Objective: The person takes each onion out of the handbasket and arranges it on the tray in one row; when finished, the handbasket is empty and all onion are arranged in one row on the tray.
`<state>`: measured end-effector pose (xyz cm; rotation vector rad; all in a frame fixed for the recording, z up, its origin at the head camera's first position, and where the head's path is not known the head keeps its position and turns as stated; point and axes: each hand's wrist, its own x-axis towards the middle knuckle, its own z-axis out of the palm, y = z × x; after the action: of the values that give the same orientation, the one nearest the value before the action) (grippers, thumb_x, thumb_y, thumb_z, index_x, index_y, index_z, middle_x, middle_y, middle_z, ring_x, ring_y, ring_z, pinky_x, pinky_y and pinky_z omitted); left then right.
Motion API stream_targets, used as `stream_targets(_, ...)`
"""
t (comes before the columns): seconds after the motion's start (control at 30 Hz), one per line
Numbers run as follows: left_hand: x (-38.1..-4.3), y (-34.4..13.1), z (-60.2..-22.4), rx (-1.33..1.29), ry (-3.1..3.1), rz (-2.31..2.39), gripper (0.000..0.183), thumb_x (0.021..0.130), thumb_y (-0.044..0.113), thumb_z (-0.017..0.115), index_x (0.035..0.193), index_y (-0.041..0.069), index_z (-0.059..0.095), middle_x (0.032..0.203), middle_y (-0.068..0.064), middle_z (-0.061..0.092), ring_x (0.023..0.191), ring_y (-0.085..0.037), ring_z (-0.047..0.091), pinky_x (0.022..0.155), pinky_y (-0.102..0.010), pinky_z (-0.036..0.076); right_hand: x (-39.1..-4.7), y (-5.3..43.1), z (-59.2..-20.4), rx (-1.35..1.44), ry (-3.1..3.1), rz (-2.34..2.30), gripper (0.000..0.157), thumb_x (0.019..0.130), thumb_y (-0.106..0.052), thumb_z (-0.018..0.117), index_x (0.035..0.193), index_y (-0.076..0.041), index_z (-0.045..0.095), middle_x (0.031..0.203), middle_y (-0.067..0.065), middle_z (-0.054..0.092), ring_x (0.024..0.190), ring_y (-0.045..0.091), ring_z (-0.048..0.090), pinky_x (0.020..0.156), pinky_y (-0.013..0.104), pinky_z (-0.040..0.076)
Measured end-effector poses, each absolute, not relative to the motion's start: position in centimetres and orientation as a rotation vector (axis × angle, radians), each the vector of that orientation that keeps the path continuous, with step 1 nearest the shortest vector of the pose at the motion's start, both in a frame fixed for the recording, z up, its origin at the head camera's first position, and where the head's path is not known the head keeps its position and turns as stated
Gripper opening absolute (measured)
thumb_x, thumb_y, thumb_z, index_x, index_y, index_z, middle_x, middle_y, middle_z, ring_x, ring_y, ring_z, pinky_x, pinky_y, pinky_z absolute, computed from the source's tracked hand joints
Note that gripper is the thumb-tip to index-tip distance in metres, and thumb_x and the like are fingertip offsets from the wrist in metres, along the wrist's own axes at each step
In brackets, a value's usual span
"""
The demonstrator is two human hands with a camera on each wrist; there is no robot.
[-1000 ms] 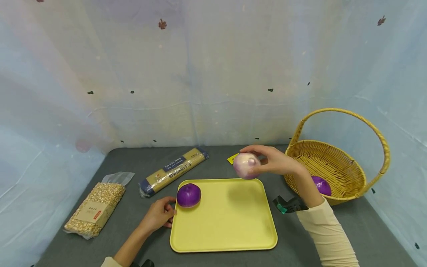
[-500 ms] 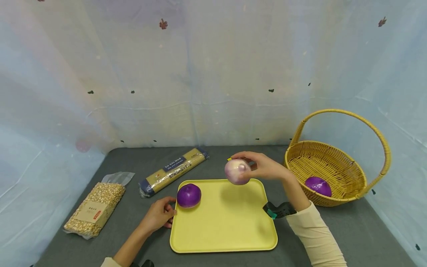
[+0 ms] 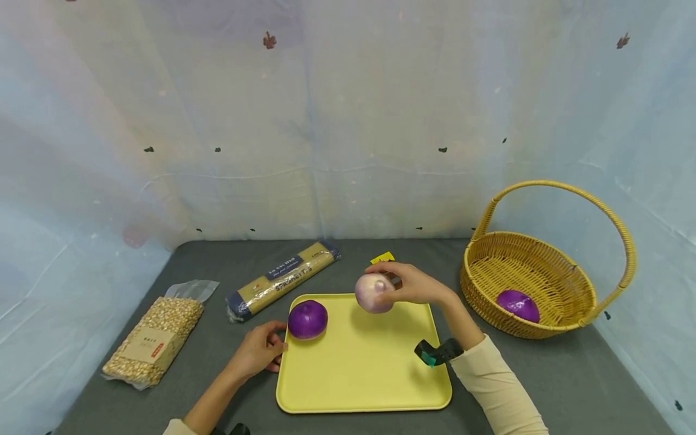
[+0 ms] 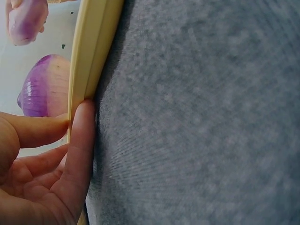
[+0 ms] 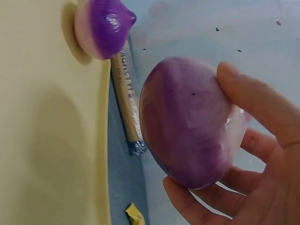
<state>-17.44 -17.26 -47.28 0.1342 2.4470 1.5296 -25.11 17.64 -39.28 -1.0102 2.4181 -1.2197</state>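
Note:
A pale purple-and-white onion (image 3: 373, 293) is gripped between thumb and fingers of my right hand (image 3: 410, 284), held above the back part of the yellow tray (image 3: 364, 368). In the right wrist view this onion (image 5: 187, 122) fills the middle, clear of the tray surface. A deep purple onion (image 3: 307, 319) sits in the tray's back left corner. My left hand (image 3: 258, 349) pinches the tray's left rim; the left wrist view shows thumb and finger of the hand (image 4: 51, 168) on either side of the rim (image 4: 86, 65).
A wicker basket (image 3: 587, 284) with a tall handle stands at right, another purple onion (image 3: 518, 306) inside. A spaghetti pack (image 3: 284, 281) lies behind the tray. A bag of dried kernels (image 3: 154, 338) lies at left. A small yellow packet (image 3: 383, 258) is beyond the right hand.
My right hand has carried the pale onion leftward and down, from behind the tray's back right corner to over the tray. The left hand stays on the rim.

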Motion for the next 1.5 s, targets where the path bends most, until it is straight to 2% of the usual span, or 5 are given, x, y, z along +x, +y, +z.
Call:
stream_targets(0.33,-17.5,-17.3,-47.4,0.132,2.448,1.526,0.04,0.083,-0.004,0.061,0.122,-0.007,0.052,0.071,-0.009,0.053,0.054,-0.017,0.057,0.045,-0.033,0.055,-25.1,16.7,-40.3,-1.001,2.427,-1.162,0.057,0.083,-0.023,0.072,0.133,-0.009,0.05,0.125,0.006,0.053,0.107,0.022,0.054,0.086,0.036,0.05)
stream_targets(0.73,-17.5,-17.2,-47.4,0.123,2.455,1.523,0.04,0.083,-0.004,0.061,0.122,-0.007,0.052,0.071,-0.008,0.052,0.054,-0.017,0.056,0.045,-0.033,0.055,-25.2,15.8,-41.7,-1.008,2.425,-1.111,0.055,0.083,-0.026,0.071,0.132,-0.009,0.051,0.123,0.005,0.055,0.103,0.02,0.053,0.079,0.032,0.051)
stream_targets(0.87,-17.5,-17.2,-47.5,0.123,2.455,1.523,0.04,0.084,-0.004,0.061,0.123,-0.006,0.052,0.071,-0.009,0.052,0.054,-0.017,0.056,0.045,-0.032,0.055,-25.3,15.6,-42.0,-1.01,2.437,-1.076,0.055,0.083,-0.027,0.071,0.132,-0.011,0.052,0.124,0.004,0.054,0.105,0.019,0.054,0.08,0.031,0.05)
stream_targets(1.2,-17.5,-17.2,-47.4,0.129,2.479,1.511,0.041,0.084,-0.004,0.061,0.124,-0.007,0.051,0.07,-0.009,0.054,0.053,-0.017,0.057,0.044,-0.031,0.055,-25.1,14.8,-42.7,-1.076,2.427,-1.051,0.054,0.082,-0.023,0.072,0.129,-0.006,0.053,0.124,0.006,0.056,0.106,0.019,0.054,0.083,0.028,0.05)
stream_targets(1.5,-17.4,-17.2,-47.6,0.148,2.481,1.515,0.038,0.085,-0.002,0.06,0.122,-0.006,0.053,0.071,-0.008,0.053,0.051,-0.018,0.058,0.045,-0.031,0.055,-24.9,14.2,-43.1,-1.013,2.412,-1.039,0.059,0.081,-0.026,0.073,0.131,-0.004,0.051,0.125,0.007,0.056,0.108,0.021,0.053,0.086,0.031,0.049)
